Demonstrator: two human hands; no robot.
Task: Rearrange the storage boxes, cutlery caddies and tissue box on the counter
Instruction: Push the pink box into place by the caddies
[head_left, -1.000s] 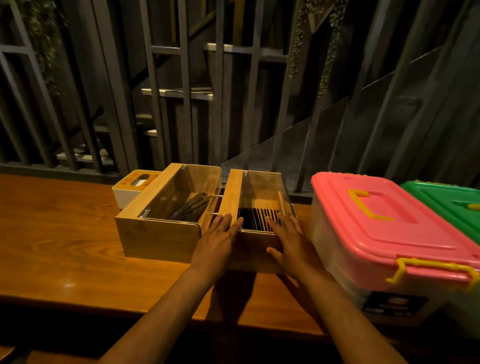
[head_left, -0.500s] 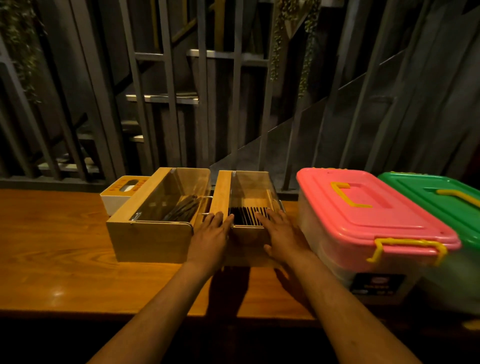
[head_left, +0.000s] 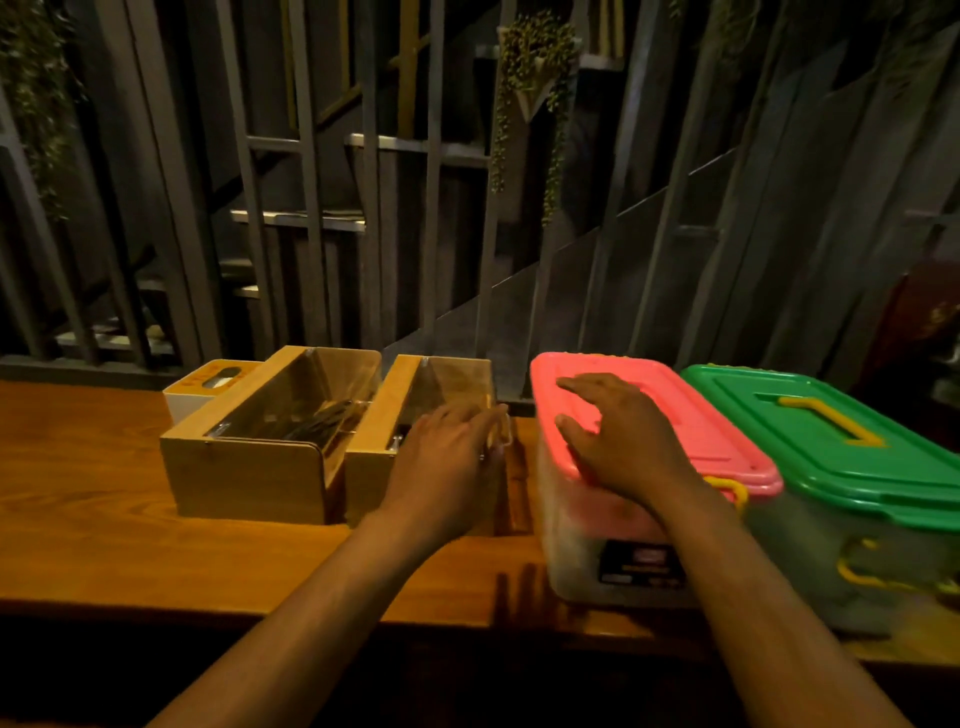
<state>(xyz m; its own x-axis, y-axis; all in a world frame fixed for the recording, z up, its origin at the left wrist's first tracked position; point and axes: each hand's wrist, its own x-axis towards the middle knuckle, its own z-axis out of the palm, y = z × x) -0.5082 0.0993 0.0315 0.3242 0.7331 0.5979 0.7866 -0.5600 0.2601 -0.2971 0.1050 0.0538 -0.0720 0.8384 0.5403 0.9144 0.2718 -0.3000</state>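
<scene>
Right hand (head_left: 621, 441) lies flat and open on the pink-lidded box (head_left: 691, 415); grab both ends, so it slides straight.

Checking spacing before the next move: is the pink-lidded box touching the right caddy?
Apart. The head view shows bare counter between the pink-lidded box and the right caddy.

- Two bare forearms in view, entering from the bottom edge.
- No sleeves visible on either arm; bare up to the frame edge.
- Left hand (head_left: 447, 457): bare, no glove. Wrist bare.
- Right hand (head_left: 618, 441): bare, no glove, wrist bare.
- Left fingertips motion-blurred; fine detail not readable.
</scene>
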